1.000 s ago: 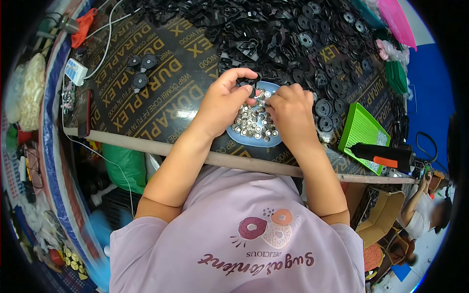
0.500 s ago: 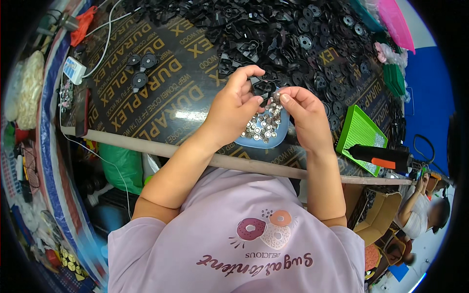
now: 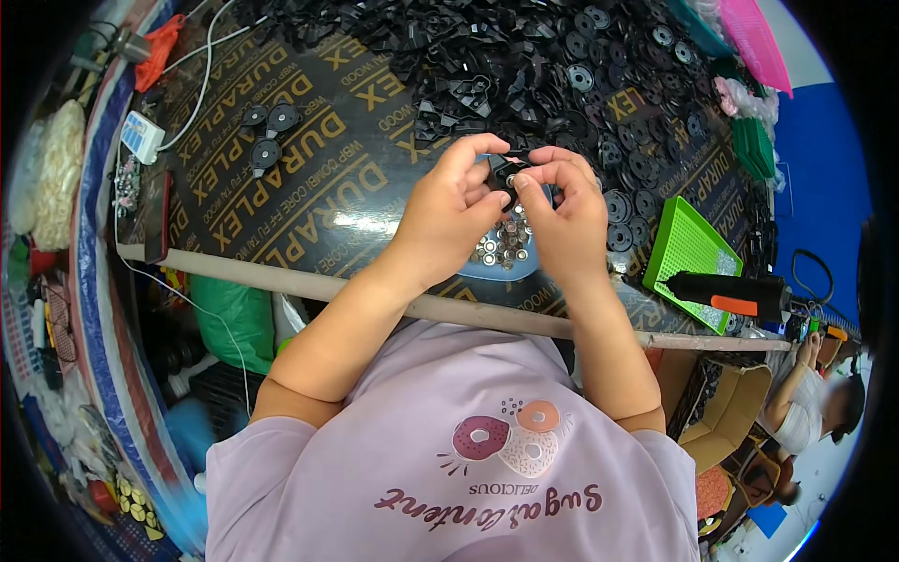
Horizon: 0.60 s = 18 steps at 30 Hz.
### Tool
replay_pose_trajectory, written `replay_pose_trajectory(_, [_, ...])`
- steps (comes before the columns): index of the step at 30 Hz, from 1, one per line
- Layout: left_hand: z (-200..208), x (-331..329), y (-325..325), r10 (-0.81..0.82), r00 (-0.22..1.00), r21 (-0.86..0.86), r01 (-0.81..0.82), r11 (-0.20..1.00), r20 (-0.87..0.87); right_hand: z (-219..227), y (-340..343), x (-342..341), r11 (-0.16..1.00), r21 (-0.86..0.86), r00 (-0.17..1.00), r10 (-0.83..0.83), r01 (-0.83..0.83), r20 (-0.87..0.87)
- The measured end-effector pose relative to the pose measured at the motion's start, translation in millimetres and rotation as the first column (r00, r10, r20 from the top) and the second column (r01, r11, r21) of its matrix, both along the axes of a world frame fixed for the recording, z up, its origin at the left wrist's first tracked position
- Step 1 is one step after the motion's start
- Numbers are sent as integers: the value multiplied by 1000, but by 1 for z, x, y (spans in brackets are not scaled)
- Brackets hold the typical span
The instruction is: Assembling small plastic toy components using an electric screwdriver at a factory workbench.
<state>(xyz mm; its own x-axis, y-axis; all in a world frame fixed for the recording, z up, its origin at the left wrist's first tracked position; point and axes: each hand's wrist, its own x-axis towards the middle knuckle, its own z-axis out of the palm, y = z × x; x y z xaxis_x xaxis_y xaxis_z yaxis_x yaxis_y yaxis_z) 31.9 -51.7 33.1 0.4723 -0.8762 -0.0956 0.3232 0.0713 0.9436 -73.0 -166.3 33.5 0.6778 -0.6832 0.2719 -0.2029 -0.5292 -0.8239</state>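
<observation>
L hand half-curled, fingers round blk part betw. hands; R hand near-pinched at it, can't tell if gripping. Blue dish w/ metal bits below, partly blocked by hands; blk heap beyond; green tray, blk/orange tool off to R.

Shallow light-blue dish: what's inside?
In the dish: small, round, silvery metal pieces. Left hand, right hand and a black plastic part cover much of its far side; contents there can't be seen.
</observation>
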Motion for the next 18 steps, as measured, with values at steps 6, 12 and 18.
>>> replay_pose_trajectory(6, [0, 5, 3, 48, 998, 54, -46, 998, -37, 2, 7, 1, 1000, -28, 998, -4, 6, 62])
replay_pose_trajectory(12, [-5, 21, 8, 68, 992, 100, -57, 993, -108, -2, -62, 1, 981, -117, 988, -155, 156, 13])
replay_pose_trajectory(18, [-10, 18, 5, 57, 967, 124, -27, 992, -249, -22, -100, 19, 840, -541, 978, -73, -45, -194])
